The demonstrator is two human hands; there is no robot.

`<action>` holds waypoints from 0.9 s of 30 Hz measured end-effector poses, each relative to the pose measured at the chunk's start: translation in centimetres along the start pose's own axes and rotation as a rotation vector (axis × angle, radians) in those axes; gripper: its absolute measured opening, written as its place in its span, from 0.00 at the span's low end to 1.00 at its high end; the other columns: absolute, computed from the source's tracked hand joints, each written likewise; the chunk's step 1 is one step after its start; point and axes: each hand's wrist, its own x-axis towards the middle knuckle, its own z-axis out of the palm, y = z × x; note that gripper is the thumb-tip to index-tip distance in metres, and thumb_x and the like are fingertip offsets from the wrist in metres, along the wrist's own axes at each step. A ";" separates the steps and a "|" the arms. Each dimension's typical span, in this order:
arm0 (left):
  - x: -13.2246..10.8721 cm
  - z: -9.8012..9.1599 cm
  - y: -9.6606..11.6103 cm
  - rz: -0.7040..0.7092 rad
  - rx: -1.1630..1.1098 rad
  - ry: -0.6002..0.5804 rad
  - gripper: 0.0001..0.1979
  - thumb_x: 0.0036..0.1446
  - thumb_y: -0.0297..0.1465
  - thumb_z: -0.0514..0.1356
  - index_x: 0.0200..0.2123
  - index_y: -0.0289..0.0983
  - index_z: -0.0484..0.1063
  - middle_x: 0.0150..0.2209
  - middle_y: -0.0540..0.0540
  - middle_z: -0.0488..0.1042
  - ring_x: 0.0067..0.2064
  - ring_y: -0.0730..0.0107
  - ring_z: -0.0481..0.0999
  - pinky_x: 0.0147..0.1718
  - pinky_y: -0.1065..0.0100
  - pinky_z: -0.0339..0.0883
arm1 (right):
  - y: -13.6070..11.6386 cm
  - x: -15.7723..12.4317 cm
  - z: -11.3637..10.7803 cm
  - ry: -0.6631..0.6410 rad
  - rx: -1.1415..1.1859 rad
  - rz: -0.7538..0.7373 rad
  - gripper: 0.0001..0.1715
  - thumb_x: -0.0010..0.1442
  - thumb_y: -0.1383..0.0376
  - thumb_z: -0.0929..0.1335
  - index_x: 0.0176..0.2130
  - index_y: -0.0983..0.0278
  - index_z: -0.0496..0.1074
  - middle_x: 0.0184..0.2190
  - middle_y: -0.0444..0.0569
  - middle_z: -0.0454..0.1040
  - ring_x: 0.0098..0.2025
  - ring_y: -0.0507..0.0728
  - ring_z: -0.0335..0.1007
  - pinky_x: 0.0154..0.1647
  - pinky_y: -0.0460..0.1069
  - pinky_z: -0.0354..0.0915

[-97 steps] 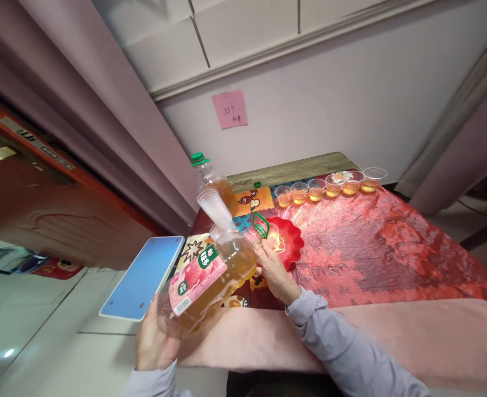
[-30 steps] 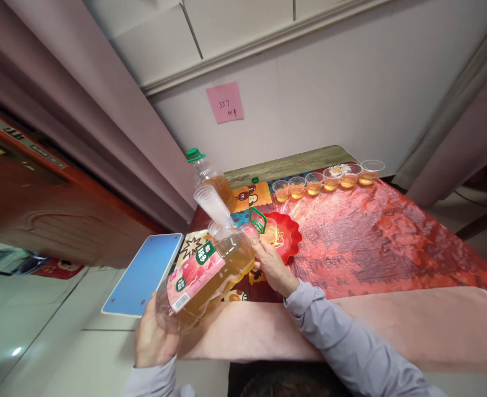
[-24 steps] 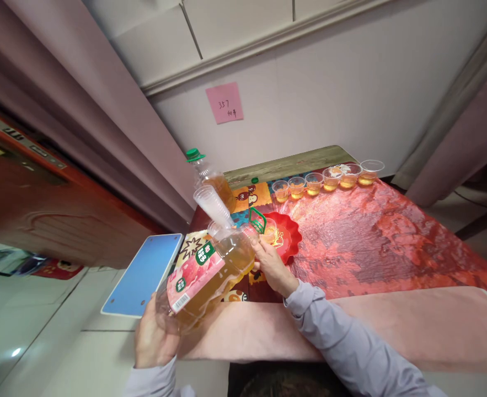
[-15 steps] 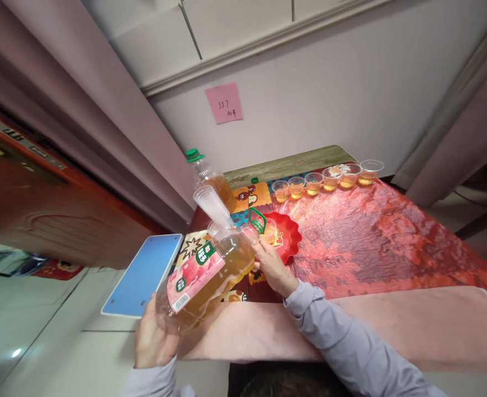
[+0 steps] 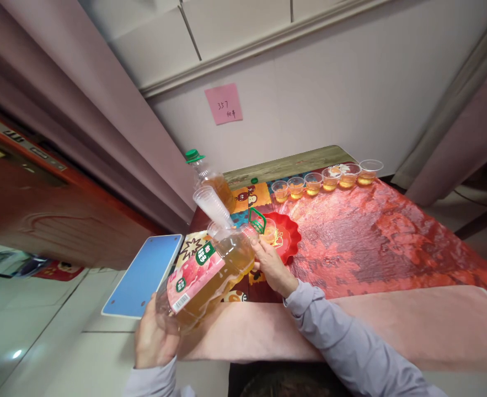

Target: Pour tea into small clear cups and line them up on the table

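Note:
My left hand (image 5: 154,342) is closed round the base of a big clear bottle (image 5: 204,275) of amber drink with a pink label. The bottle is tipped, its neck and green handle (image 5: 258,220) over a small clear cup (image 5: 269,232) that holds amber liquid. My right hand (image 5: 272,267) grips the bottle near its neck, beside the cup. The cup stands on a red scalloped plate (image 5: 293,240) on the red patterned tablecloth (image 5: 371,242).
A second bottle with a green cap (image 5: 208,179) stands at the back left, a stack of clear cups (image 5: 213,207) leaning before it. Several filled cups (image 5: 328,179) line the table's far edge. A blue board (image 5: 144,275) juts off the left. A pink note (image 5: 223,103) hangs on the wall.
Hands and bottle hold almost the same pose throughout. The liquid in the cup on the red plate looks a little higher than 3.2 s ago.

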 end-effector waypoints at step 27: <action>0.9 -0.5 -0.1 -0.022 -0.026 0.018 0.22 0.72 0.31 0.55 0.63 0.33 0.78 0.54 0.38 0.85 0.69 0.47 0.72 0.62 0.52 0.74 | 0.0 0.0 0.0 0.011 -0.008 -0.002 0.36 0.57 0.37 0.76 0.50 0.59 0.74 0.31 0.40 0.73 0.23 0.47 0.56 0.22 0.44 0.49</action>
